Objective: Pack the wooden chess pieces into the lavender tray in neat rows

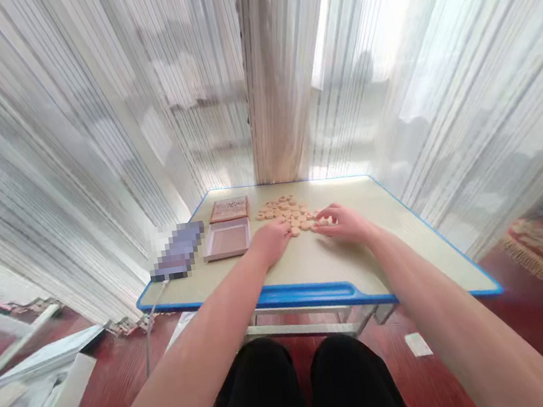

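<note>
Round, wood-coloured pieces (294,212) lie in a loose cluster on the blue-edged table (315,263), chiefly between and beyond your hands. Your left hand (270,240), fingers curled, meets the cluster's near left edge; whether it grips a piece cannot be told. Your right hand (346,224), thumb and fingers apart, borders the right side. An open box (229,239) sits to the left

Person here's wearing plain black pants (352,387), dark enough that I can barely make out a crease over the rounded knees (262,360). Left forearm (213,329) and right forearm (430,289) are bare, kinda slender, narrowing toward the far end. Left hand (271,240) and right hand (344,223), bare too.
</note>
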Action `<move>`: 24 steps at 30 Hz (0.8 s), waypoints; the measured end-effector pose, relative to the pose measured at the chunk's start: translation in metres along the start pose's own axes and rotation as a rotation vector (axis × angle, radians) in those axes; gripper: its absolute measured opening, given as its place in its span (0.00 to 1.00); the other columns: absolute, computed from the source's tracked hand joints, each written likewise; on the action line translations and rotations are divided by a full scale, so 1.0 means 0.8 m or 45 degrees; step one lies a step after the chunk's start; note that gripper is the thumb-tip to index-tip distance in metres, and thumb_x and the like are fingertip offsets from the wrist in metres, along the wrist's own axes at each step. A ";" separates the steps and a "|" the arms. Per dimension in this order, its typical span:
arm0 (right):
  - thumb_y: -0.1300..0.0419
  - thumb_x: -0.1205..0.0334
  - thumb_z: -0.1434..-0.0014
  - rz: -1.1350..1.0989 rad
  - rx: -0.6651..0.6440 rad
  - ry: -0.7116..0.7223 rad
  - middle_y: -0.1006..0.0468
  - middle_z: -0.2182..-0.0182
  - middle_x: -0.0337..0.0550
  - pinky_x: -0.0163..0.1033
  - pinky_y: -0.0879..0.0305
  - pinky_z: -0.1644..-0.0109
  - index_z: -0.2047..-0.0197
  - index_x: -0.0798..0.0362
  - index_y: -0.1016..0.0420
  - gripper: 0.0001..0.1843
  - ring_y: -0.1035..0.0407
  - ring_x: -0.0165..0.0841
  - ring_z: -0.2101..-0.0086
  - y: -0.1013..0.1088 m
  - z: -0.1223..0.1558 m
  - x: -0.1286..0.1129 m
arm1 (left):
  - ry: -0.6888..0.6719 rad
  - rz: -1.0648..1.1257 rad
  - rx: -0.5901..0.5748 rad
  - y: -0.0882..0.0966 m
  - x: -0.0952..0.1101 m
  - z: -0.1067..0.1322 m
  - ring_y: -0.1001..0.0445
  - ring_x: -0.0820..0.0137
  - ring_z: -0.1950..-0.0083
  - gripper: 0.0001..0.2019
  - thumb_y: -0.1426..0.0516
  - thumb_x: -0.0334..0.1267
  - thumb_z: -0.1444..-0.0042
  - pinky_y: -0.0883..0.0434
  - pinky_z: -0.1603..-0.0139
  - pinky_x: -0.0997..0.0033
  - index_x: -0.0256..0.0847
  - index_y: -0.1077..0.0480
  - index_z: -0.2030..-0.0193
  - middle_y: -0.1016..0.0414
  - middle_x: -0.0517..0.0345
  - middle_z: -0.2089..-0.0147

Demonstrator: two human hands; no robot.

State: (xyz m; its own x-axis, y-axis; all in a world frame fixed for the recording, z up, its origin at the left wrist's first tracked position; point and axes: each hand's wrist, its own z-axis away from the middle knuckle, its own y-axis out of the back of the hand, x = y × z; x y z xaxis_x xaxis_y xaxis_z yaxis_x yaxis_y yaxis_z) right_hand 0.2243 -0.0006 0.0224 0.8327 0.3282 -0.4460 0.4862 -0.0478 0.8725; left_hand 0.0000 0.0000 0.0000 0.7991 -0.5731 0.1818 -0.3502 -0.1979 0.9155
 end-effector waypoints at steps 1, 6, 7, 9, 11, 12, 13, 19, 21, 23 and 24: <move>0.40 0.63 0.51 0.009 -0.036 -0.001 0.24 0.61 0.44 0.34 0.36 0.64 0.54 0.52 0.24 0.18 0.32 0.30 0.70 0.002 0.001 0.003 | 0.003 0.006 -0.004 0.000 0.000 -0.001 0.27 0.66 0.55 0.11 0.50 0.37 0.40 0.31 0.53 0.69 0.41 0.25 0.61 0.25 0.53 0.56; 0.42 0.67 0.51 0.031 -0.058 0.012 0.23 0.67 0.41 0.33 0.36 0.65 0.59 0.52 0.23 0.15 0.32 0.29 0.71 0.006 0.002 0.012 | 0.007 0.040 -0.008 -0.002 -0.002 -0.003 0.27 0.68 0.55 0.12 0.50 0.34 0.41 0.31 0.53 0.70 0.43 0.24 0.62 0.25 0.54 0.57; 0.42 0.67 0.51 0.032 -0.038 0.015 0.23 0.68 0.40 0.33 0.36 0.65 0.59 0.52 0.23 0.14 0.32 0.29 0.71 0.005 0.002 0.012 | 0.006 0.045 -0.007 -0.003 -0.002 -0.002 0.27 0.68 0.55 0.12 0.50 0.33 0.41 0.31 0.53 0.70 0.43 0.24 0.61 0.25 0.55 0.56; 0.42 0.65 0.50 0.040 0.018 0.015 0.24 0.68 0.41 0.34 0.36 0.64 0.61 0.52 0.23 0.12 0.32 0.30 0.71 0.003 0.001 0.011 | 0.003 0.047 -0.007 -0.003 -0.002 -0.002 0.27 0.68 0.55 0.13 0.51 0.32 0.41 0.31 0.53 0.70 0.44 0.24 0.61 0.25 0.56 0.55; 0.41 0.61 0.48 0.047 0.073 0.000 0.24 0.68 0.42 0.35 0.36 0.64 0.62 0.52 0.23 0.10 0.32 0.30 0.70 0.001 0.000 0.010 | 0.007 0.040 -0.011 -0.002 -0.001 -0.002 0.27 0.68 0.55 0.14 0.51 0.32 0.41 0.31 0.53 0.70 0.44 0.24 0.60 0.26 0.56 0.53; 0.41 0.60 0.48 0.046 0.093 -0.010 0.24 0.68 0.42 0.35 0.36 0.64 0.63 0.53 0.23 0.10 0.32 0.31 0.70 0.001 0.000 0.009 | 0.012 0.033 -0.014 0.000 0.000 -0.001 0.27 0.68 0.55 0.14 0.51 0.32 0.41 0.31 0.53 0.69 0.43 0.25 0.59 0.26 0.55 0.53; 0.41 0.59 0.48 0.046 0.106 -0.017 0.24 0.68 0.43 0.35 0.36 0.64 0.63 0.53 0.23 0.10 0.32 0.31 0.70 0.000 -0.001 0.009 | 0.020 0.025 -0.018 0.001 0.002 -0.001 0.27 0.67 0.54 0.14 0.51 0.33 0.41 0.31 0.52 0.69 0.43 0.25 0.59 0.26 0.55 0.52; 0.44 0.65 0.47 0.034 0.154 0.043 0.24 0.67 0.43 0.35 0.36 0.63 0.65 0.53 0.22 0.09 0.31 0.30 0.70 -0.001 0.000 0.010 | 0.051 0.009 -0.027 0.010 0.010 0.003 0.28 0.65 0.53 0.12 0.50 0.36 0.41 0.31 0.52 0.68 0.40 0.27 0.58 0.26 0.52 0.54; 0.44 0.64 0.47 0.042 0.168 0.037 0.24 0.67 0.43 0.35 0.37 0.63 0.66 0.53 0.22 0.09 0.32 0.31 0.70 -0.002 -0.001 0.011 | 0.051 0.003 -0.028 0.011 0.012 0.004 0.28 0.65 0.54 0.11 0.51 0.36 0.41 0.31 0.52 0.69 0.40 0.27 0.59 0.26 0.52 0.55; 0.44 0.64 0.47 0.046 0.174 0.030 0.24 0.67 0.43 0.36 0.37 0.62 0.66 0.53 0.22 0.09 0.32 0.31 0.70 -0.003 -0.002 0.012 | 0.053 0.001 -0.027 0.011 0.012 0.004 0.27 0.65 0.54 0.11 0.51 0.36 0.41 0.31 0.53 0.68 0.39 0.28 0.60 0.26 0.53 0.55; 0.44 0.64 0.47 0.044 0.180 0.027 0.24 0.67 0.43 0.36 0.37 0.62 0.67 0.53 0.22 0.09 0.32 0.31 0.70 -0.003 -0.003 0.012 | 0.054 0.004 -0.027 0.012 0.013 0.004 0.27 0.65 0.55 0.11 0.51 0.35 0.41 0.31 0.53 0.68 0.39 0.28 0.60 0.26 0.53 0.55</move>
State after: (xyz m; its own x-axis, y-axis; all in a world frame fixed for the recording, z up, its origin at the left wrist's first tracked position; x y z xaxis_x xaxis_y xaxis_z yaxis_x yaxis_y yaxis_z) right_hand 0.2308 0.0048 0.0165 0.8445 0.3439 -0.4105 0.4910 -0.1911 0.8499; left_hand 0.0032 -0.0100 0.0092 0.8181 -0.5395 0.1990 -0.3426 -0.1794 0.9222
